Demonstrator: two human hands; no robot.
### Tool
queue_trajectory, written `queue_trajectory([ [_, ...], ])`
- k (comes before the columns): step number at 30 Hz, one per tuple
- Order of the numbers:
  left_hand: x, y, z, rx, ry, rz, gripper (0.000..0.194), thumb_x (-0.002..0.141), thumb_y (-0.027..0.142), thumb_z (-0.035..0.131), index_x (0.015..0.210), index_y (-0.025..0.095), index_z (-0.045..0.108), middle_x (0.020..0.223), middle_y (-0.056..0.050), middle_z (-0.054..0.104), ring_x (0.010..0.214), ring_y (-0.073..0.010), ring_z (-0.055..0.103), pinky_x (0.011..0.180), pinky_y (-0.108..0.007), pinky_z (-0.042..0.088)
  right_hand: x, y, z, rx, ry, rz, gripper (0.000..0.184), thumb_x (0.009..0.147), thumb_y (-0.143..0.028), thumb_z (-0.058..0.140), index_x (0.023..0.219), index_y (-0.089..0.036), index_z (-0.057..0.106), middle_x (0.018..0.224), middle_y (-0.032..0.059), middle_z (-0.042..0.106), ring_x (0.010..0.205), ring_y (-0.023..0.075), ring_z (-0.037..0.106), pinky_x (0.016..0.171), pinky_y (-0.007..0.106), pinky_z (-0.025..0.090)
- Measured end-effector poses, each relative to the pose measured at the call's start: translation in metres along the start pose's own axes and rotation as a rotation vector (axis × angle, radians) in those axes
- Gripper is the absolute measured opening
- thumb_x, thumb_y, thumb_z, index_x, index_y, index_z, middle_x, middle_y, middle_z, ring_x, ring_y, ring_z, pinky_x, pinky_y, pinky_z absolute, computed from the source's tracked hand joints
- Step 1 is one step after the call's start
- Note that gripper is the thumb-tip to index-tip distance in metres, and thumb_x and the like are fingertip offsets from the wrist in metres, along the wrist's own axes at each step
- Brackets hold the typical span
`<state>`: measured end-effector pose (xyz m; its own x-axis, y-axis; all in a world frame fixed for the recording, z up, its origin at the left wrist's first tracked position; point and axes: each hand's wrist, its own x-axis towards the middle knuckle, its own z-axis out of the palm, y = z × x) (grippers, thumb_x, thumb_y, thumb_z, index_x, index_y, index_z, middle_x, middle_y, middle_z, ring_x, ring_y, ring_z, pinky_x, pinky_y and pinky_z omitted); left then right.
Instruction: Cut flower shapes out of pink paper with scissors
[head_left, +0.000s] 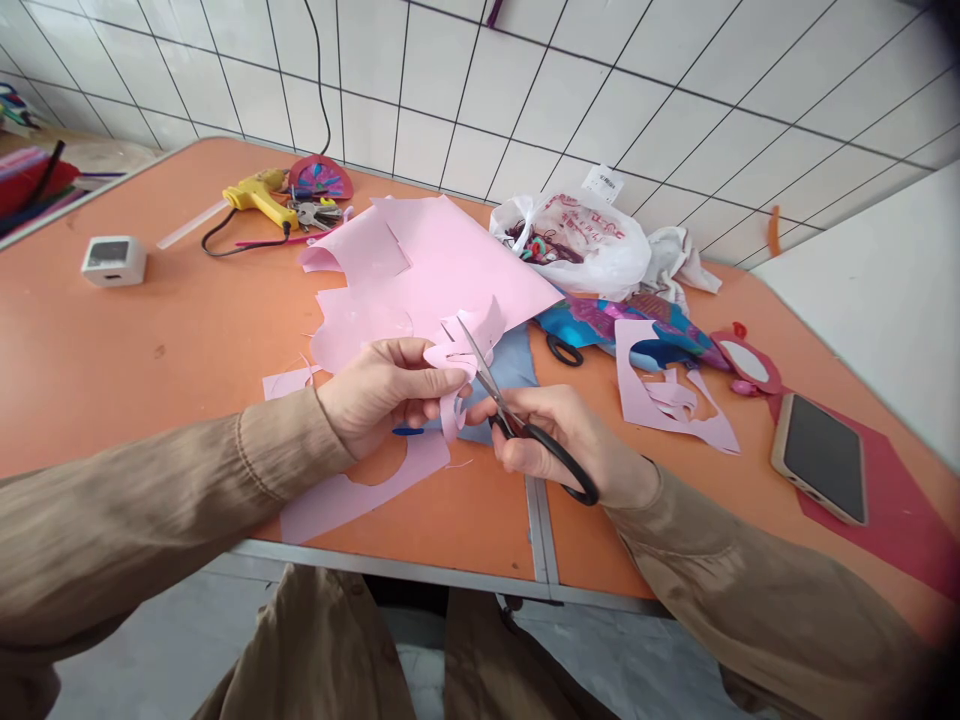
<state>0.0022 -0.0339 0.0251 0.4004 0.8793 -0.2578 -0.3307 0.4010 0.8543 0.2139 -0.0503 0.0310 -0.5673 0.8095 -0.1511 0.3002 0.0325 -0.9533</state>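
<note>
My left hand pinches a small curved piece of pink sheet, with a narrow strip curling down below the fingers. In my right hand is a pair of scissors with black handles, fingers closed around the loops. The blades point up and away, slightly parted, right at the pink piece. Beyond both hands lies a large pink sheet on the table. A light blue sheet shows partly from under it. Below my left hand rests a pink offcut with a rounded cutout.
On the orange table are a yellow glue gun, a white cube, a plastic bag, a second scissors handle, pink scraps, a phone and a red sheet. A tiled wall stands behind.
</note>
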Motion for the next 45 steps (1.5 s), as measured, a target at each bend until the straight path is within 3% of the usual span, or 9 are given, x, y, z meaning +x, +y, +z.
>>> queue_trajectory([
  [5,0.002,-0.006,-0.003,-0.094,-0.06,-0.028,0.023,0.064,0.021,0.09,0.067,0.01,0.071,0.063,-0.006,0.069,0.046,-0.0062,0.056,0.045,-0.016,0.042,0.001,0.005,0.0,0.032,-0.018,-0.028,0.058,0.077,-0.064,0.075,0.096,-0.01,0.065,0.064,-0.0022,0.051,0.055,0.0108,0.047,0.053,0.027,0.035],
  [13,0.001,-0.005,0.0,-0.146,-0.106,-0.054,0.021,0.066,0.019,0.088,0.063,0.008,0.07,0.066,-0.007,0.072,0.047,-0.0067,0.06,0.041,-0.013,0.044,0.003,0.007,-0.001,0.059,-0.018,-0.021,0.055,0.078,-0.06,0.077,0.097,-0.009,0.067,0.063,-0.0025,0.05,0.053,0.0101,0.049,0.048,0.025,0.035],
  [17,0.001,-0.005,0.001,-0.148,-0.101,-0.071,0.02,0.07,0.016,0.084,0.062,0.008,0.067,0.067,-0.008,0.072,0.046,-0.0072,0.061,0.041,-0.013,0.046,0.005,0.016,-0.002,0.093,-0.048,-0.086,0.05,0.078,-0.053,0.08,0.098,-0.008,0.068,0.063,-0.0026,0.051,0.051,0.0096,0.049,0.046,0.024,0.036],
  [30,0.0,-0.007,0.002,-0.121,-0.088,-0.071,0.02,0.077,0.013,0.075,0.061,0.008,0.064,0.059,-0.008,0.069,0.045,-0.012,0.065,0.04,-0.015,0.045,0.006,0.019,0.0,0.059,-0.026,-0.032,0.054,0.075,-0.06,0.078,0.093,-0.01,0.07,0.061,-0.0036,0.047,0.048,0.0084,0.045,0.043,0.023,0.031],
  [35,0.001,-0.007,0.002,-0.125,-0.074,-0.087,0.019,0.078,0.01,0.073,0.062,0.008,0.063,0.067,-0.009,0.072,0.05,-0.0135,0.069,0.042,-0.015,0.047,0.007,0.019,0.0,0.039,-0.02,-0.003,0.056,0.073,-0.063,0.079,0.091,-0.01,0.07,0.062,-0.0034,0.047,0.048,0.0082,0.045,0.043,0.023,0.031],
  [45,0.0,-0.006,0.003,-0.133,-0.079,-0.094,0.018,0.08,0.008,0.069,0.063,0.007,0.064,0.063,-0.008,0.07,0.051,-0.0135,0.069,0.042,-0.015,0.048,0.008,0.017,0.002,0.06,-0.022,-0.025,0.055,0.075,-0.06,0.079,0.092,-0.009,0.07,0.061,-0.0032,0.049,0.047,0.0078,0.046,0.042,0.022,0.032],
])
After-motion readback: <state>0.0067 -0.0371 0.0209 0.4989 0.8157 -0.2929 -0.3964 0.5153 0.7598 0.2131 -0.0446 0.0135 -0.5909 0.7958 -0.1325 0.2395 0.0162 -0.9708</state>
